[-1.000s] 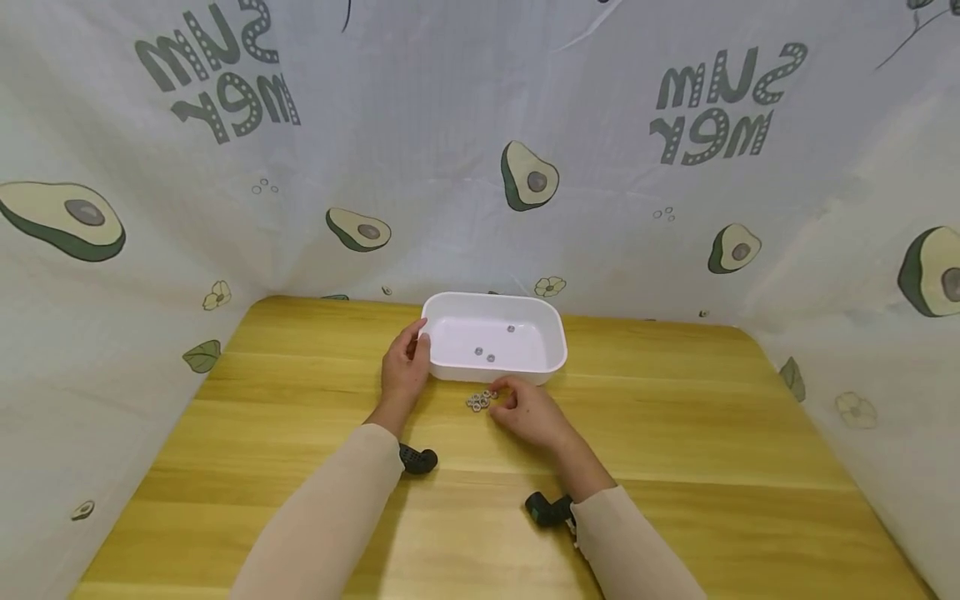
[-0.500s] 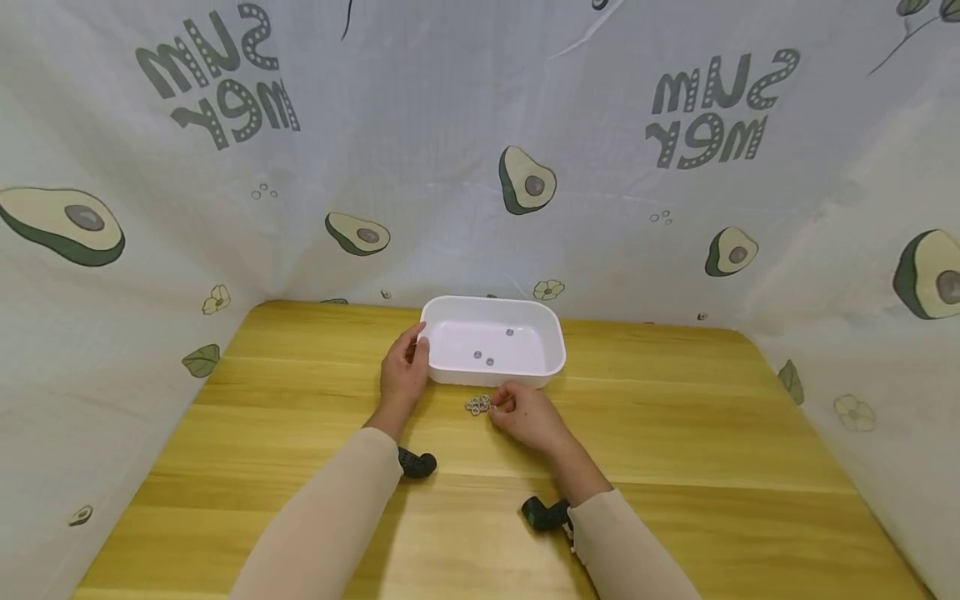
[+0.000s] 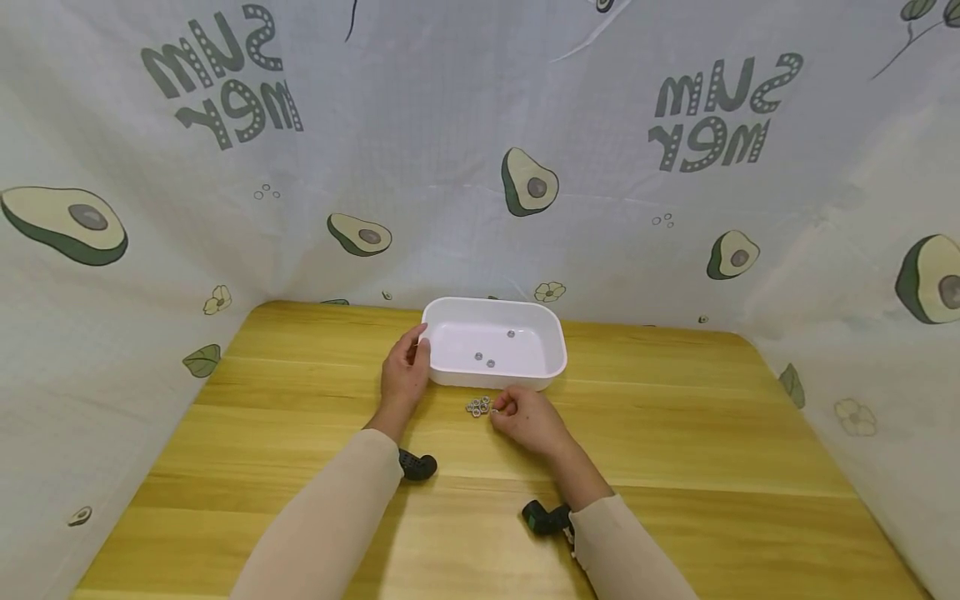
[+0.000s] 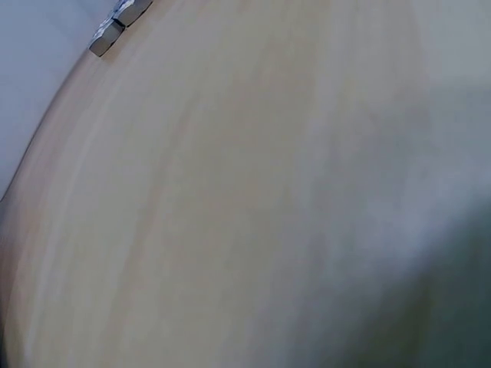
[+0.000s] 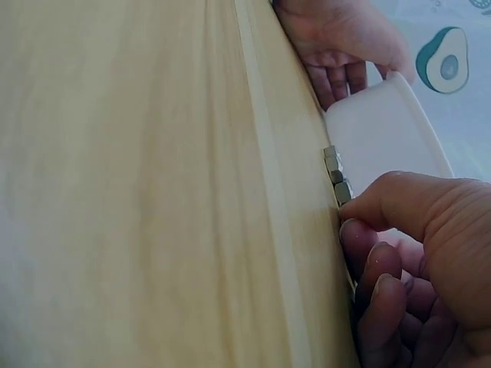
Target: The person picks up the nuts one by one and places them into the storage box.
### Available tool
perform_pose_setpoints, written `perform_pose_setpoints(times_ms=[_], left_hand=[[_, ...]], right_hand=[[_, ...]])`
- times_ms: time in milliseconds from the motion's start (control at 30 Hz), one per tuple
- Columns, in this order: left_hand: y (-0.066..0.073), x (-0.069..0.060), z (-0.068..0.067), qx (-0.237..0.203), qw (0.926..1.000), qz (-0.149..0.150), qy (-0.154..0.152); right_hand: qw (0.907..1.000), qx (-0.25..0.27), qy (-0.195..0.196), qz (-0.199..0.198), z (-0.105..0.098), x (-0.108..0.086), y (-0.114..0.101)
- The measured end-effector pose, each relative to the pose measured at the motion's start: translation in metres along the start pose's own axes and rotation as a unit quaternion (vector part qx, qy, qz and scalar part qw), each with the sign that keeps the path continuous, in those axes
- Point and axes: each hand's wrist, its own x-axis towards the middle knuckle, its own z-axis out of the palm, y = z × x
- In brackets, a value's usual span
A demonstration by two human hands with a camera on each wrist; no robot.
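Observation:
The left hand grips the left wall of a white box, its thumb at the front corner; the right wrist view also shows this hand on the box. Three metal nuts lie apart inside the box. Just in front of it, a small cluster of nuts sits on the table. At the cluster's right side, the right hand pinches a nut between thumb and index finger, largely hidden by the fingertips. Its other fingers are curled in the right wrist view, beside the nuts.
The wooden table reaches back to a hanging white cloth printed with avocados. Black devices are at both wrists. The left wrist view shows mostly tabletop, with two nuts beside the box at the upper left.
The right thumb and index finger, apart over the cluster's right side earlier, have come together on a nut there. The left hand and the box have stayed in place.

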Motion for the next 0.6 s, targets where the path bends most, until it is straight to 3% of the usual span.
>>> perform_pose_setpoints(times_ms=[600], left_hand=[[0.0004, 0.0008, 0.0006, -0.002, 1.0000, -0.004, 0.003]], right_hand=[[0.9993, 0.016, -0.033, -0.006, -0.0081, -0.0057, -0.0041]])
